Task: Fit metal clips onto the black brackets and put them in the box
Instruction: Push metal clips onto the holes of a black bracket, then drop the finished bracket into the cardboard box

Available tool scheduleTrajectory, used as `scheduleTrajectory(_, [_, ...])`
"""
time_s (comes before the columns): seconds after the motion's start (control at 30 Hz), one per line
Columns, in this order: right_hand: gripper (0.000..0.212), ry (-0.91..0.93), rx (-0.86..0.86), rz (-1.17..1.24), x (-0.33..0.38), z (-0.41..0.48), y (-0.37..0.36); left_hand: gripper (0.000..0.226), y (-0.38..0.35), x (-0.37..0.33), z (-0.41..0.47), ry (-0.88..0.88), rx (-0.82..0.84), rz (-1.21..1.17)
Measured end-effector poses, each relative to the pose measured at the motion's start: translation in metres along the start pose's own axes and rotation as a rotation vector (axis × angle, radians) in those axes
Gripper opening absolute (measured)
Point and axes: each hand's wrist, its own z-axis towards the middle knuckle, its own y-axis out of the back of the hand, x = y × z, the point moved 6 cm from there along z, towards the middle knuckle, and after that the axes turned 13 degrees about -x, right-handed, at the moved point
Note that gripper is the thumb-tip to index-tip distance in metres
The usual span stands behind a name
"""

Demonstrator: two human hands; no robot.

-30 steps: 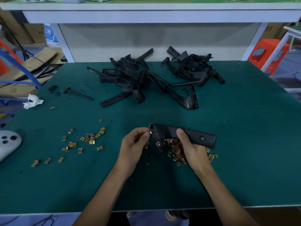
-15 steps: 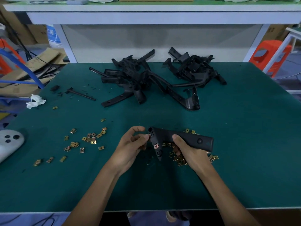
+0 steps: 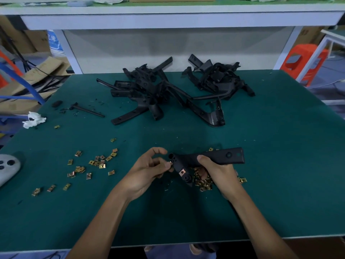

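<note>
The right hand [image 3: 217, 170] is closed around a black bracket [image 3: 209, 158], thumb over the top and fingers curled beneath, holding it just above the green surface [image 3: 280, 165] with its long arm pointing out to the right. The bracket's bent end angles down toward the person, and one copper-coloured clip [image 3: 182, 172] already sits on that bent part. The left hand [image 3: 149, 170] is loosely curled, forefinger lifted and hooked, and pinches a small metal clip [image 3: 170, 163] between thumb and fingertips, pressed right against the bracket's near end. Under and just behind the right hand lies a small heap of clips [image 3: 202, 184] on the surface. More loose clips [image 3: 93, 165] are scattered well off to the left. Two piles of black brackets [image 3: 149, 90] lie tangled at the far side of the surface. A crumpled white tissue [image 3: 33, 119] sits at the far left edge, and a grey controller [image 3: 8, 165] nearer the front left
</note>
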Motion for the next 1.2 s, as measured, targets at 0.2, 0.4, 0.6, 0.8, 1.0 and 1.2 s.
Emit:
scheduleTrajectory(0.2, [0.021, 0.008, 0.016, 0.026, -0.002, 0.002, -0.002, 0.040, -0.001, -0.001, 0.001, 0.014, 0.053, 0.021])
scheduleTrajectory(0.4, [0.036, -0.001, 0.025, -0.047, -0.011, 0.005, 0.001, 0.038, 0.000, 0.001, 0.002, 0.033, -0.018, -0.030])
scheduleTrajectory(0.6, [0.021, 0.003, 0.018, -0.037, -0.013, 0.001, -0.003, 0.038, 0.001, 0.002, 0.006, 0.066, -0.021, 0.004])
scheduleTrajectory(0.8, [0.041, 0.055, 0.023, -0.045, -0.013, -0.006, -0.007, 0.045, 0.007, 0.005, 0.009, 0.094, -0.065, 0.004])
scheduleTrajectory(1.0, [0.019, 0.100, -0.084, -0.026, -0.006, -0.016, -0.004, 0.036, 0.002, 0.005, 0.009, 0.032, -0.128, 0.039])
scheduleTrajectory(1.2, [0.019, 0.157, -0.255, 0.038, 0.007, -0.024, 0.011, 0.015, 0.012, 0.010, 0.008, -0.139, -0.424, 0.156])
